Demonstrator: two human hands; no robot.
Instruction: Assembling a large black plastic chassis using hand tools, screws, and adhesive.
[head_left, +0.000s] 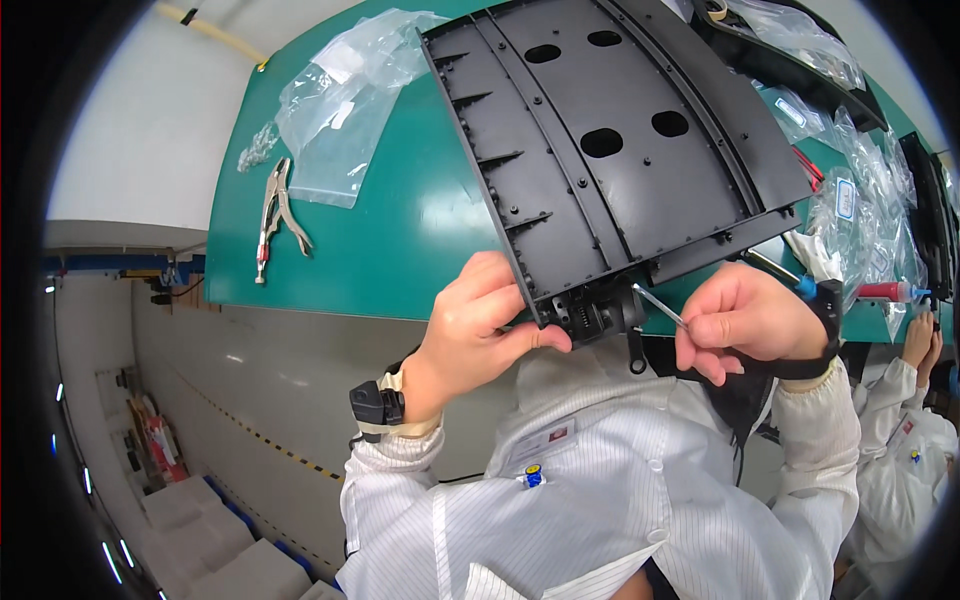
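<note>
A large black panel with oval holes, ribs and small studs lies tilted on the green table, its near edge over the table's front. My left hand grips its near left corner, fingers on the side and thumb underneath. Below that corner sits a black mechanism with a coil-like part and a short hanging lever. In a pinch, my right hand holds a thin silver rod-like tool. Its far end meets the mechanism's right side; the tip's shape is too small to tell.
Locking pliers and clear plastic bags lie left on the table. At the right are more bags, a black curved housing and a red-and-blue tool. Another person's hands are at the far right.
</note>
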